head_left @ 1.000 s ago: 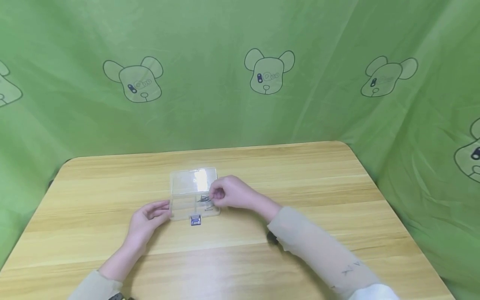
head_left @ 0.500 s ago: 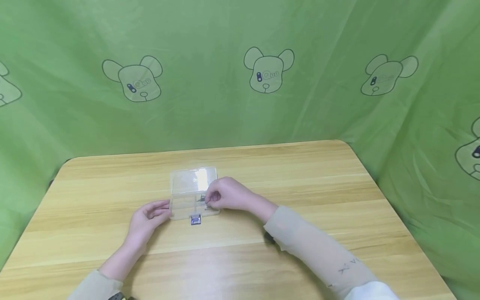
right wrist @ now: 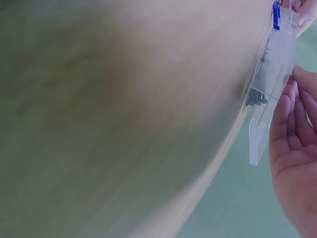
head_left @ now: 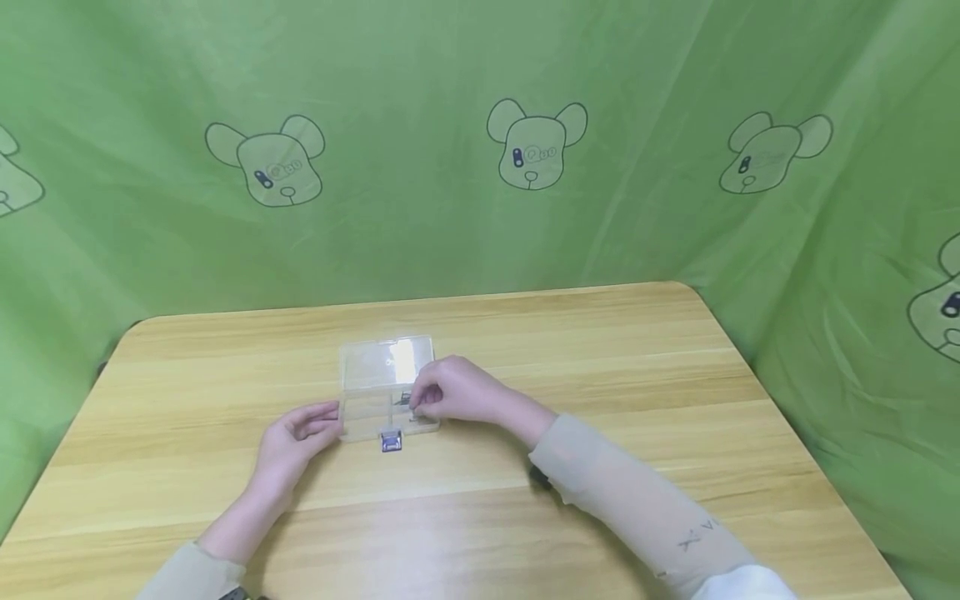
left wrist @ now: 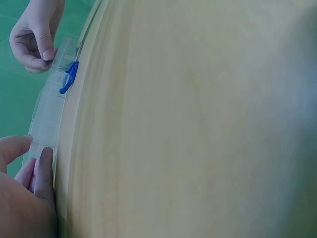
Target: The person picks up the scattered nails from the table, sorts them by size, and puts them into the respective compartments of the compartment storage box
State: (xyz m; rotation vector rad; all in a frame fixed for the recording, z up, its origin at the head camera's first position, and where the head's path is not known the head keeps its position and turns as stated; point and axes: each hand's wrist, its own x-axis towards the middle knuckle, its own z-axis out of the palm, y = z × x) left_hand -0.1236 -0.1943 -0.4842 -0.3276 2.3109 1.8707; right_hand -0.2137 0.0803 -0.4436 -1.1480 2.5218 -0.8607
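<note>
A clear plastic box (head_left: 367, 410) with a blue latch (head_left: 391, 440) lies with its lid (head_left: 367, 364) raised at the back. My left hand (head_left: 296, 437) grips its left end, thumb and fingers against the wall. Over the right compartment, my right hand (head_left: 457, 390) has thumb and index finger pinched together, with a small dark sliver, seemingly a screw, at their tips; the fingers hide most of it. In the right wrist view, a cluster of dark screws (right wrist: 256, 97) sits in one compartment, and loose screws (right wrist: 263, 58) lie in the neighbouring one.
The box stands on a wood-grain table (head_left: 465, 517), left of the middle. A green curtain (head_left: 420, 233) printed with bear heads hangs behind and at the sides. A dark object (head_left: 540, 477) shows partly beneath the right forearm.
My right hand has moved slightly left and down, deeper over the box's right compartment, then stayed nearly still. The left hand and the box have kept their place.
</note>
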